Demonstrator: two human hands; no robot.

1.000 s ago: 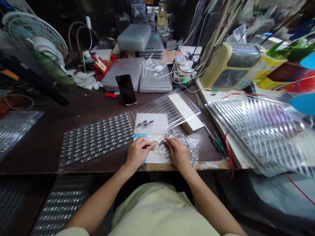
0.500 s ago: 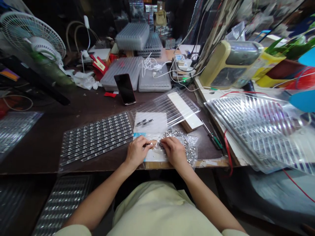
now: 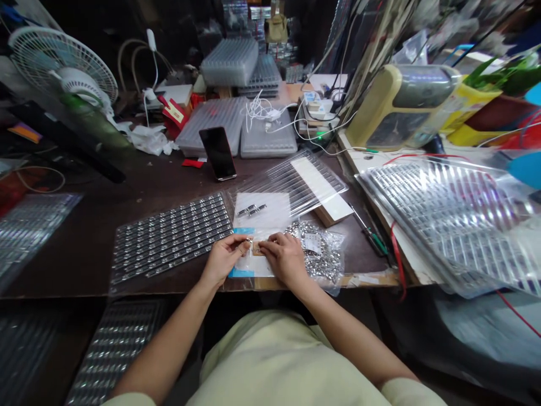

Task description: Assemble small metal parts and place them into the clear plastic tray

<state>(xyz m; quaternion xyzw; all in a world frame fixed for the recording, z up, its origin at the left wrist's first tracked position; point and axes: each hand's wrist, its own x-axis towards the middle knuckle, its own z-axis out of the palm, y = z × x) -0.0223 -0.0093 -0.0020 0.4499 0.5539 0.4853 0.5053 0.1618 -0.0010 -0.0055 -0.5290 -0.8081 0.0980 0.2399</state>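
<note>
Both forearms reach forward onto the bench, wrists low, with the hands close together over the lower edge of a white paper sheet [image 3: 260, 210]. The left hand [image 3: 223, 260] is closed in a pinch, thumb and fingertips [image 3: 242, 241] clasping what looks like a small metal part [image 3: 249, 241], though it is too tiny to be sure. The right hand [image 3: 285, 259] curls inward, just beside it; whether it grips anything, I cannot tell. Two similar metal parts [image 3: 251, 210] lie on the sheet, a clear bag of silver parts [image 3: 318, 254] sits just right of it, and a tray of dark strips [image 3: 171, 237] lies left of it.
</note>
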